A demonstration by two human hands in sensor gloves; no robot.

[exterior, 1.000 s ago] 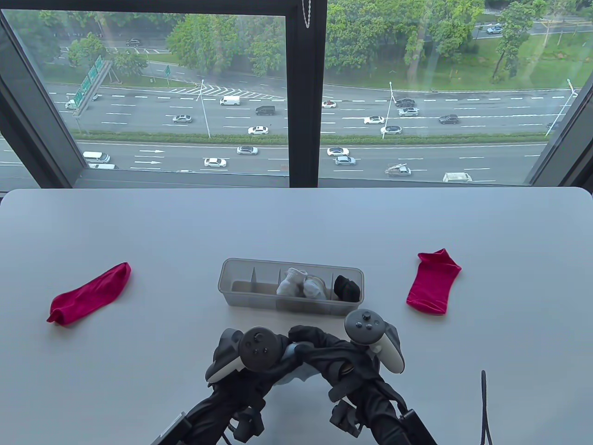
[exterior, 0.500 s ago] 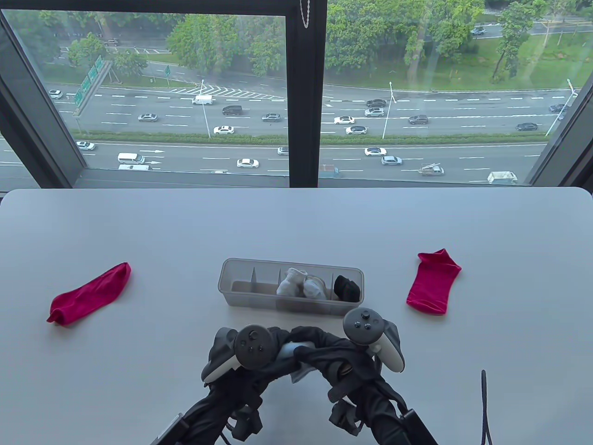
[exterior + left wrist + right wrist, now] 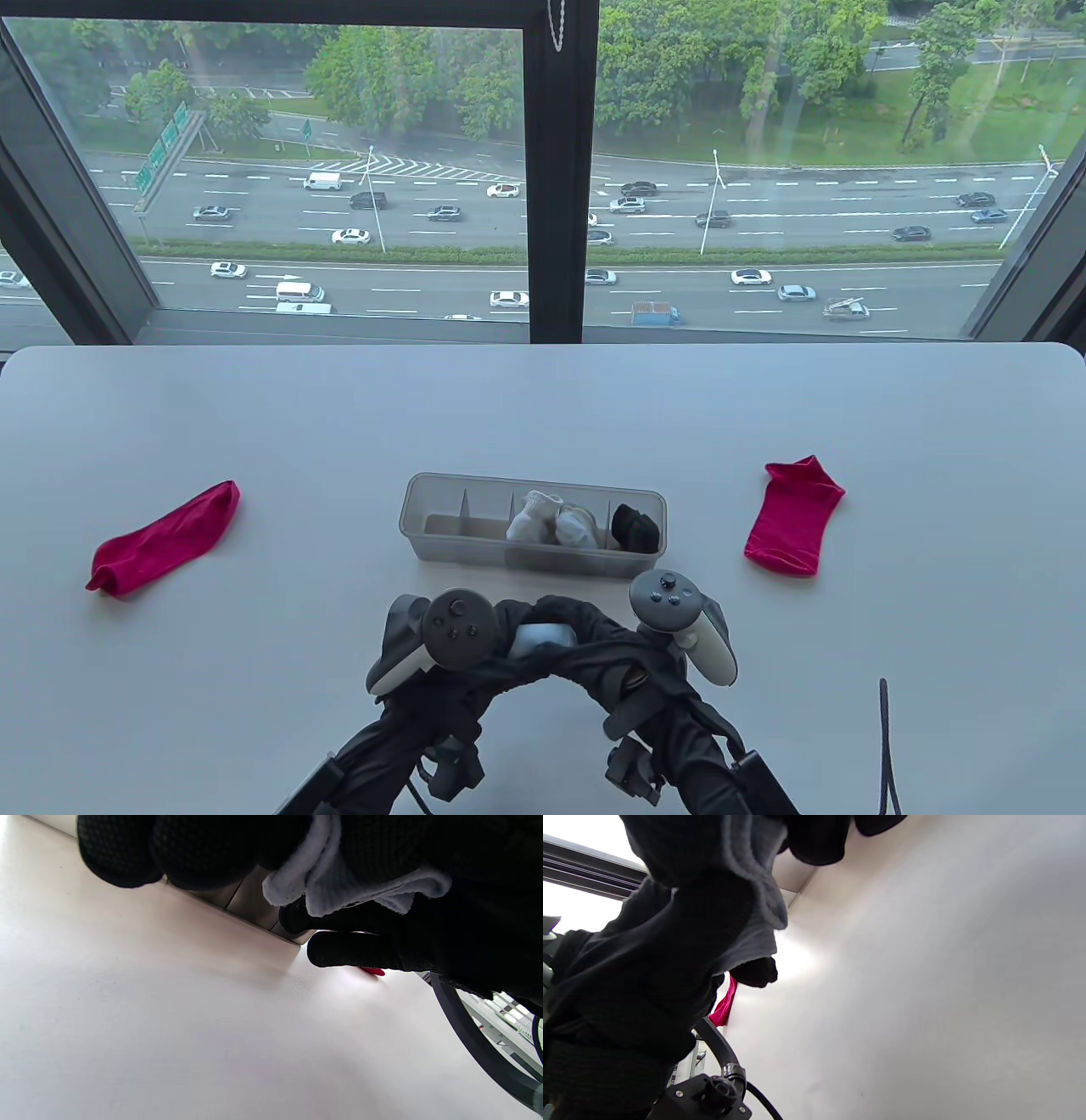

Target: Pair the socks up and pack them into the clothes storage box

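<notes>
Left wrist view shows gloved fingers (image 3: 352, 950) of both hands curled together round a pale blue sock bundle (image 3: 326, 891), its folds bulging between them above the bench (image 3: 148, 1018). In the table view the left hand (image 3: 475, 658) and right hand (image 3: 624, 649) meet just in front of the storage box (image 3: 441, 543), each clamped on the bundle, a small patch of which shows between them (image 3: 543, 637). A tracker sits on the back of each hand. The clear box holds a white sock pair (image 3: 547, 519) in a middle compartment and a black pair (image 3: 636, 528) at its right end; its left compartments hold nothing. One red sock (image 3: 161, 537) lies well to the left of the box, another red sock (image 3: 793, 526) to its right, both flat on the bench. A dark cable (image 3: 887, 747) stands at the lower right.
</notes>
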